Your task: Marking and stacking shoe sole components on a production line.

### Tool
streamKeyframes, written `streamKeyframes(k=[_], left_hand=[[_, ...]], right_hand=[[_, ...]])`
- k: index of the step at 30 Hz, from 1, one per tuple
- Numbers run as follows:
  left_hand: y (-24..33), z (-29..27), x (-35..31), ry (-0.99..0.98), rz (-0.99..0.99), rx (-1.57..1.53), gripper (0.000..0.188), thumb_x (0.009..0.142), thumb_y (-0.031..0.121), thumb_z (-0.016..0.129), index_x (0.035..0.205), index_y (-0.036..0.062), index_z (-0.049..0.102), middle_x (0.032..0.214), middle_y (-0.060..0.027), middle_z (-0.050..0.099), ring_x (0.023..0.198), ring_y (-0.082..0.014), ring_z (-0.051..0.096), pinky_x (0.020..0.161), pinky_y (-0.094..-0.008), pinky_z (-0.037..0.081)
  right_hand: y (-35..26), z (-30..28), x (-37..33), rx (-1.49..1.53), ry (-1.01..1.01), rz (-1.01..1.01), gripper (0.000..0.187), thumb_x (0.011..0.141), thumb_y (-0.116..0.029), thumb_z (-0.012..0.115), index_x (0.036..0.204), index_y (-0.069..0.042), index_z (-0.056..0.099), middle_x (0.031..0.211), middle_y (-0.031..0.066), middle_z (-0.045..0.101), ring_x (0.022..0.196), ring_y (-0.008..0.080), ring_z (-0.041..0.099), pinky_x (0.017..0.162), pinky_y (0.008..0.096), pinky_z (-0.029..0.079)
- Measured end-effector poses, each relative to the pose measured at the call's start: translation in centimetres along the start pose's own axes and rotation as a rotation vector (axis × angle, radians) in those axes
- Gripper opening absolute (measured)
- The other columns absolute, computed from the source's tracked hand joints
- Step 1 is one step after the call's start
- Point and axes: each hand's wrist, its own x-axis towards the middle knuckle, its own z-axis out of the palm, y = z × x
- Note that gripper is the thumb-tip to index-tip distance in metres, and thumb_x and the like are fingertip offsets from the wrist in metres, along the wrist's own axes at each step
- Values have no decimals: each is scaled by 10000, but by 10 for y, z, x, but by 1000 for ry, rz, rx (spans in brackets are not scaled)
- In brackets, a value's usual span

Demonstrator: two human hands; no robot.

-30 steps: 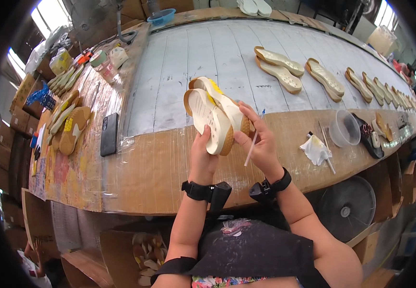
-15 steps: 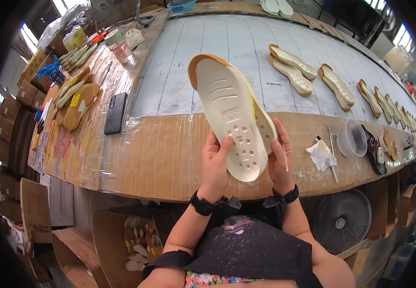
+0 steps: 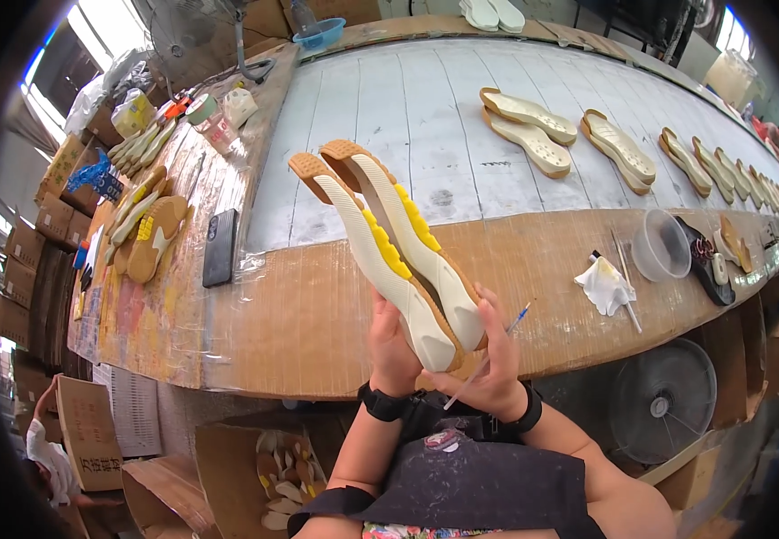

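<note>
I hold a pair of cream shoe soles, side by side and tilted with their side walls up. Brown tread and yellow patches show on the left shoe sole (image 3: 378, 251) and the right shoe sole (image 3: 430, 242). My left hand (image 3: 391, 349) is closed round the lower left of the pair. My right hand (image 3: 494, 366) grips the lower right end. Between its fingers it also keeps a thin whitish stick with a blue tip (image 3: 522, 313), whose exact kind I cannot make out. Some fingers are hidden behind the soles.
More soles (image 3: 618, 153) stand in a row across the white tabletop (image 3: 371, 99). On the cardboard edge lie a white cloth (image 3: 605, 286), a clear plastic tub (image 3: 660, 245) and a dark sandal (image 3: 708, 269). A phone (image 3: 220, 249) and stacked soles (image 3: 151, 234) are at left.
Both soles have been turned from showing their perforated inner faces to showing their side walls. They have come lower and nearer to me, and the stick's blue tip now shows.
</note>
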Motion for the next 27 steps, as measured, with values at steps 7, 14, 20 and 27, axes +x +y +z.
streamKeyframes(k=[7, 14, 20, 27], left_hand=[[14, -10, -8, 5, -49, 176, 387, 918, 137, 395, 1297, 97, 330, 1210, -90, 483, 1083, -214, 506, 903, -354, 435], [7, -12, -24, 60, -93, 125, 378, 925, 150, 375, 1295, 96, 317, 1235, -103, 463, 1085, -231, 506, 910, -377, 432], [5, 4, -29, 23, -15, 216, 367, 930, 140, 370, 1289, 95, 305, 1205, -107, 474, 1070, -228, 512, 905, -380, 436], [5, 3, -37, 74, 12, 334, 379, 924, 142, 401, 1285, 68, 314, 1212, -119, 471, 1066, -224, 512, 904, -366, 429]], right_hand=[[13, -18, 16, 346, -129, 331, 719, 707, -197, 739, 1272, 31, 357, 1207, 214, 478, 1102, 300, 513, 905, 382, 437], [-1, -26, 78, 450, -295, 585, 461, 815, -120, 598, 1228, 17, 448, 945, 190, 612, 831, 232, 627, 717, 280, 474], [-6, -19, 66, 125, -213, 440, 444, 813, -111, 592, 1206, 44, 455, 813, 218, 597, 690, 235, 630, 623, 277, 476], [-14, -22, 56, 300, -214, 503, 605, 791, -227, 652, 1263, 46, 389, 980, 188, 600, 862, 219, 605, 742, 291, 467]])
